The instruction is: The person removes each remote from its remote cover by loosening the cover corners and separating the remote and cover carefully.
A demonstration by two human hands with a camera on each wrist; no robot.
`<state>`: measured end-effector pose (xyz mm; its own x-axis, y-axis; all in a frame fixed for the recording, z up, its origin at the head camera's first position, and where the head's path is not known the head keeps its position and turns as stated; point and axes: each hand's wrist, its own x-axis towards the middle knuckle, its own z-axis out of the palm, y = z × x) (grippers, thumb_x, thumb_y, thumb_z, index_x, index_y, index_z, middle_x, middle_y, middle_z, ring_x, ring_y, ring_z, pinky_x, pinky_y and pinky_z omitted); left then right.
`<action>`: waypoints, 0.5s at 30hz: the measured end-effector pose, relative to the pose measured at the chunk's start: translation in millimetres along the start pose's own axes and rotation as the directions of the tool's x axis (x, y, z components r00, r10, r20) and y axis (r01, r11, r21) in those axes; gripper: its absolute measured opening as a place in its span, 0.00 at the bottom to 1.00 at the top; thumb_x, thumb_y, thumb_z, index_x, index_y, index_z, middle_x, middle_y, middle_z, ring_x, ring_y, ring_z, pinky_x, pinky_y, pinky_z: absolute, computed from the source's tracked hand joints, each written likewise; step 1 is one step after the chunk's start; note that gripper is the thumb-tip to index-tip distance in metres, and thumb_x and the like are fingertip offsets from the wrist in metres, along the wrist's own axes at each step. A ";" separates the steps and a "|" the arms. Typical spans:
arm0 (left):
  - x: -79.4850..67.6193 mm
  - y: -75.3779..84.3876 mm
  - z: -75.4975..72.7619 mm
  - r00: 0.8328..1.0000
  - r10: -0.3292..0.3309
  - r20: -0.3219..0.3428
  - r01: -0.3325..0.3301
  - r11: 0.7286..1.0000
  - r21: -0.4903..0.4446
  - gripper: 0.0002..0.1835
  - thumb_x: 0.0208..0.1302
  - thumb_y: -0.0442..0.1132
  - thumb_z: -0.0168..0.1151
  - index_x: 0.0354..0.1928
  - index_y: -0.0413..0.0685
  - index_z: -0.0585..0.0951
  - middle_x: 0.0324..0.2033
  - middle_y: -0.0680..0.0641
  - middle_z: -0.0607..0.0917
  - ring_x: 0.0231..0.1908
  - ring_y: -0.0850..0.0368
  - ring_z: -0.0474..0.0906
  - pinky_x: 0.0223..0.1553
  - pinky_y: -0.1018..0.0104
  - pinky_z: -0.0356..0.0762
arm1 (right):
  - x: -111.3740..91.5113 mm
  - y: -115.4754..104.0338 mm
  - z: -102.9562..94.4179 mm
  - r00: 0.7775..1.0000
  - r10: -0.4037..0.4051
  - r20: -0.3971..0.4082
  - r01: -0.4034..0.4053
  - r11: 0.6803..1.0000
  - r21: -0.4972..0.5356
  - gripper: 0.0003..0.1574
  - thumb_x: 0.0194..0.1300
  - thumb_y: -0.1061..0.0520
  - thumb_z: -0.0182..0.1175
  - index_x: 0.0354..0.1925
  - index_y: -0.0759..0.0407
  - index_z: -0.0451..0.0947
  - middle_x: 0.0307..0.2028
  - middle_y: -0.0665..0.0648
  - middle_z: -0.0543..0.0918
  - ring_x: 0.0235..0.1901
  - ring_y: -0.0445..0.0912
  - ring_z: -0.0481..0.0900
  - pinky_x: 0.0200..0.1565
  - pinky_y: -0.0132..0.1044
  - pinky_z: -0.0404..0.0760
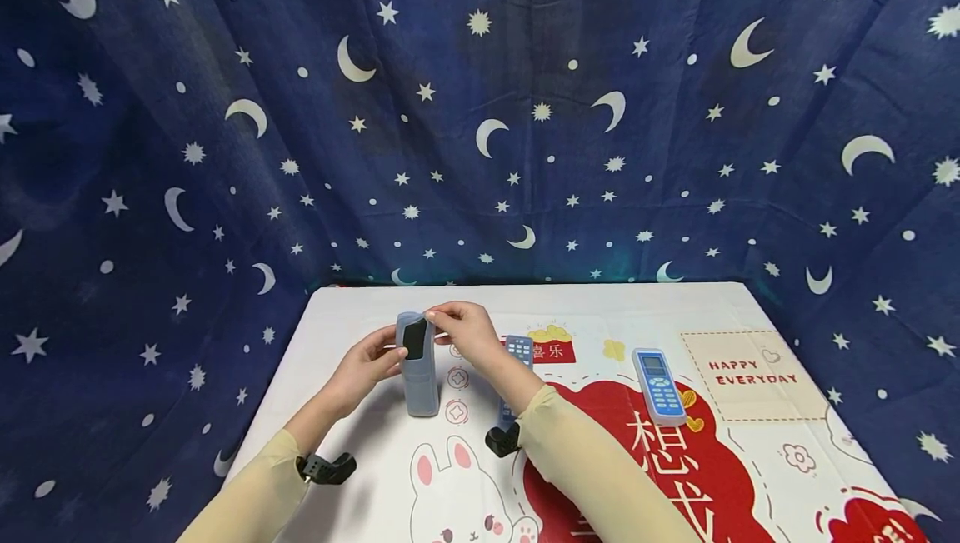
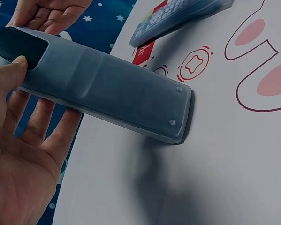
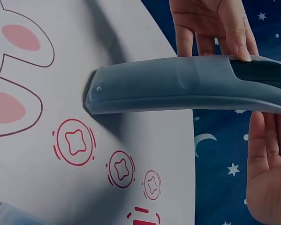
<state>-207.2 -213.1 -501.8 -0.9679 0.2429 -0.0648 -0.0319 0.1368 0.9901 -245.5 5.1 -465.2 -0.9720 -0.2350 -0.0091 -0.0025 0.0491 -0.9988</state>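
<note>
A remote control in a translucent blue-grey silicone cover (image 1: 422,389) stands upright on the table, its back toward the head view. A dark cutout (image 1: 414,342) shows near its top. My left hand (image 1: 360,370) grips its side, the thumb lying by the cutout's edge and the fingers behind, as the left wrist view shows on the covered remote (image 2: 117,89). At the top corner, my right hand (image 1: 467,333) pinches the cover's edge. In the right wrist view the covered remote (image 3: 149,86) has its lower end at the table; the right fingertips are hidden behind its upper end.
A second covered remote (image 1: 519,349) lies beyond the right forearm, partly hidden by it. Farther right, a blue and white remote (image 1: 660,386) lies face up. The printed white tablecloth (image 1: 360,310) ends at a starry blue curtain (image 1: 480,193).
</note>
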 end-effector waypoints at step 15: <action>-2.4 -0.7 -2.0 1.000 0.001 0.022 0.000 1.000 -0.014 0.31 0.73 0.42 0.64 0.74 0.43 0.68 0.62 0.38 0.77 0.61 0.46 0.75 0.58 0.52 0.79 | 5.5 12.4 5.8 1.000 0.023 0.004 -0.023 0.997 0.079 0.13 0.71 0.57 0.66 0.47 0.64 0.88 0.39 0.55 0.88 0.33 0.43 0.83 0.37 0.35 0.86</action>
<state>-205.3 -215.6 -502.0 -0.9621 0.2644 -0.0669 -0.0351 0.1235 0.9917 -249.5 -1.2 -477.9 -0.9709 -0.2373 -0.0324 0.0386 -0.0219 -0.9990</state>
